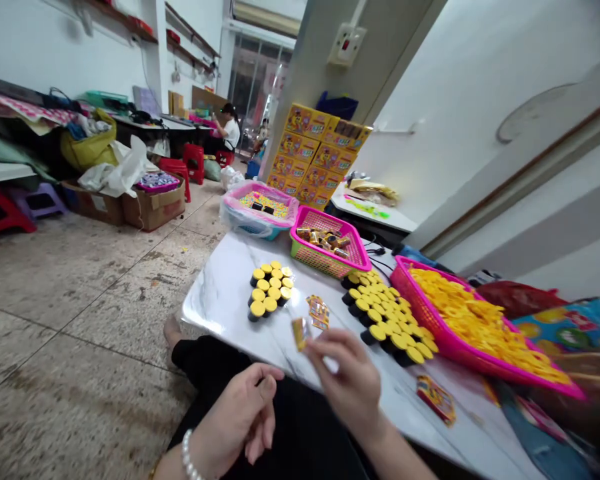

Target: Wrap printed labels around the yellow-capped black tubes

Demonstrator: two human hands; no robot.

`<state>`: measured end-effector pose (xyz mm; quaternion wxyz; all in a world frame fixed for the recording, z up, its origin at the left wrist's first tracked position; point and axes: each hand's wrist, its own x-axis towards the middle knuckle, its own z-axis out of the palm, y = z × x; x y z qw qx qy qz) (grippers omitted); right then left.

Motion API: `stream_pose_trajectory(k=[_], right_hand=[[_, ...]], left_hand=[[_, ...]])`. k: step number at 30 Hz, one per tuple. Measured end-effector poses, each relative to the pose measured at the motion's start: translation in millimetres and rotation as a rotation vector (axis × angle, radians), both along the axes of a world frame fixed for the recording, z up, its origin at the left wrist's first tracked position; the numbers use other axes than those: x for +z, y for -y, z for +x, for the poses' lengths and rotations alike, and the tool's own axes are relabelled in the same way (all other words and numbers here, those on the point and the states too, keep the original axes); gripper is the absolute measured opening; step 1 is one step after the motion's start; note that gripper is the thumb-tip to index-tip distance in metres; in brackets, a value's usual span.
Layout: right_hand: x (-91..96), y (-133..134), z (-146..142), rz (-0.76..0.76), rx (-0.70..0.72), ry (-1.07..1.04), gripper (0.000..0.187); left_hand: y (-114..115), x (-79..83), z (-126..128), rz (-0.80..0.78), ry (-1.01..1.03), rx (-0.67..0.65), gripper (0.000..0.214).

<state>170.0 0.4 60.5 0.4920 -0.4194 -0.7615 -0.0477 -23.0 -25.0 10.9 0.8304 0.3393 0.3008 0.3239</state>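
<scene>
My right hand (pixel 347 377) pinches a small shiny yellow printed piece (pixel 301 333) between thumb and fingertips, just above the table's near edge; blur hides its details. My left hand (pixel 243 413), with a pearl bracelet at the wrist, hangs over my lap. Its fingers are loosely curled and apart, with nothing seen in them. Past the held piece lies a small pile of printed labels (pixel 319 311). Black round pots with yellow lids stand in two groups, a smaller group (pixel 271 289) on the left and a larger group (pixel 387 317) on the right. Another stack of labels (pixel 436 399) lies near my right forearm.
On the marble-patterned table (pixel 215 293) stand a pink basket (pixel 325 263) of wrapped cylinders and a plastic-lined tub (pixel 260 207) of colourful bits. A long pink basket (pixel 480 350) of yellow plastic pieces is at right. Printed cartons (pixel 313 157) rise behind. A person (pixel 230 130) sits farther off.
</scene>
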Motion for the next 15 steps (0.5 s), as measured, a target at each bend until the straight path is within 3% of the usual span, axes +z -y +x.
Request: stream_pose_trajectory(k=[4,7,10,13,15], right_hand=[[58.6,-88.6,55.1,0.249,-0.368,0.061,0.004],[78.0,-131.9,83.1,0.101,-0.515,0.082,0.036],[61.6,-122.5,80.6,0.03,-0.53,0.083,0.043],[22.9,-77.8,57.1,-0.084,-0.415,0.198,0.018],[-2.4,-46.9,40.4,-0.117,-0.39,0.182,0.011]], left_hand=[[-11.0,-0.7,-7.7,0.03,-0.119,0.065,0.061],[-18.6,6.1,-14.2,0.119,-0.265,0.067,0.054],[-28.2,14.7,-21.6,0.416,-0.548,0.229,0.04],[-46.3,19.6,-28.0,0.869,-0.882,0.496,0.029],[-63.3,19.2,-28.9,1.079,-1.051,0.566,0.034]])
